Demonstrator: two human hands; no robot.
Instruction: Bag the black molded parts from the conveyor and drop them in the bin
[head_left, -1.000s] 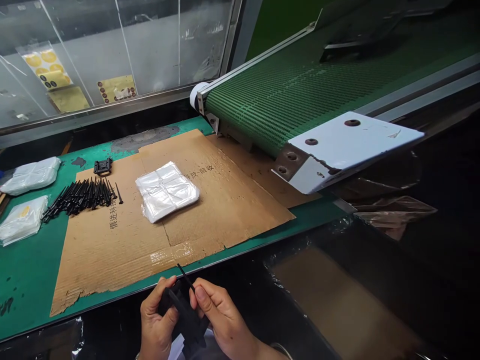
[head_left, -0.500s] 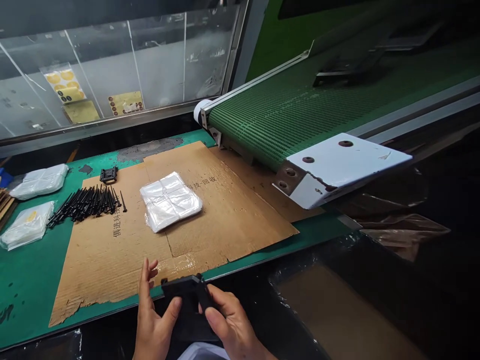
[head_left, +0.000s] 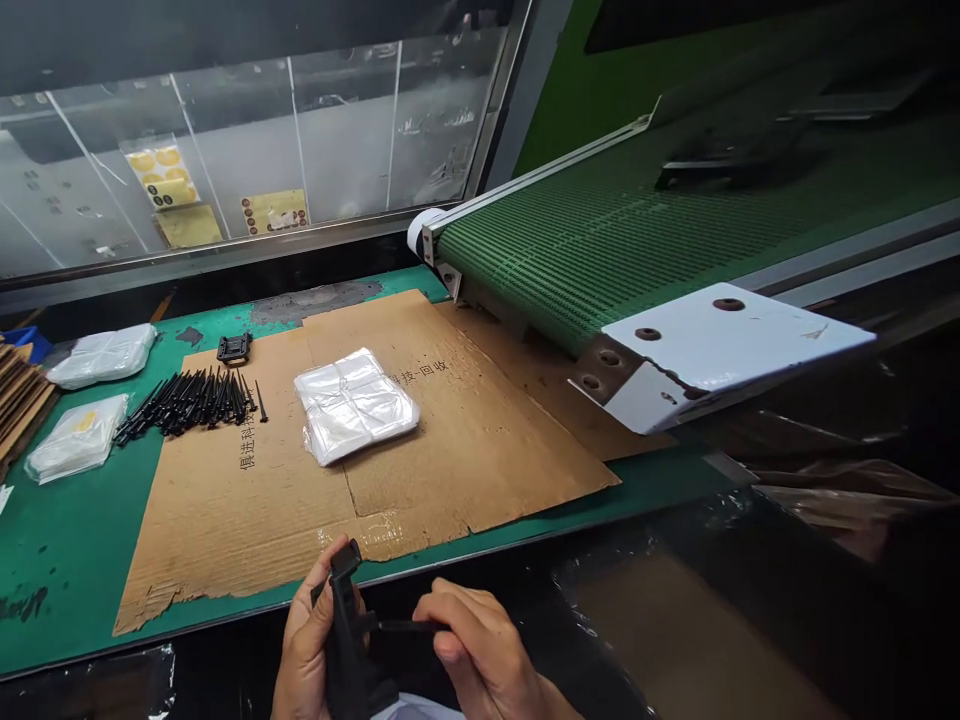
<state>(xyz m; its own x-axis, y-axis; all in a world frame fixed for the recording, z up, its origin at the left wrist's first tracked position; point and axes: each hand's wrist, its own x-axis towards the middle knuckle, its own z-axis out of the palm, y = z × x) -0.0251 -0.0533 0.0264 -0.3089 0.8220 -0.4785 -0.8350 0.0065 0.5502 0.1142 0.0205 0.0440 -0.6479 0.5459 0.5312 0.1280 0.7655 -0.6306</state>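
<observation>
1. Black plastic filled the bottom edge of the view. A black plastic part [head_left: 346, 630] stood on edge between the person's two hands, just short of the bench's near edge. Its lower end was cut off by the frame and lost against the dark below, so its full shape could not be made out.
2. The left hand [head_left: 304, 645] was closed around the part from the left. Its fingers were pressed to the far face and mostly hidden behind it.
3. The right hand [head_left: 480, 655] had its fingers curled together, with thumb and forefinger pinching a thin black pin [head_left: 405, 627]. The pin lay level and met the part's side, but whether its tip sat in a hole could not be told.
4. Both wrists ran out of the frame.
5. Just beyond the fingers lay a cardboard sheet [head_left: 465, 450] on a green mat [head_left: 60, 560].
6. Farther beyond the fingers, a stack of clear bags [head_left: 356, 405] rested on the sheet.
7. Beyond and to the left of the left fingertips were a pile of black pins [head_left: 187, 400] and a small black piece [head_left: 233, 347].
8. Beyond and to the right of the right fingers, a green conveyor belt [head_left: 600, 230] ended at a white end plate [head_left: 720, 345]. The dark, film-lined space under it was too dim to read.
</observation>
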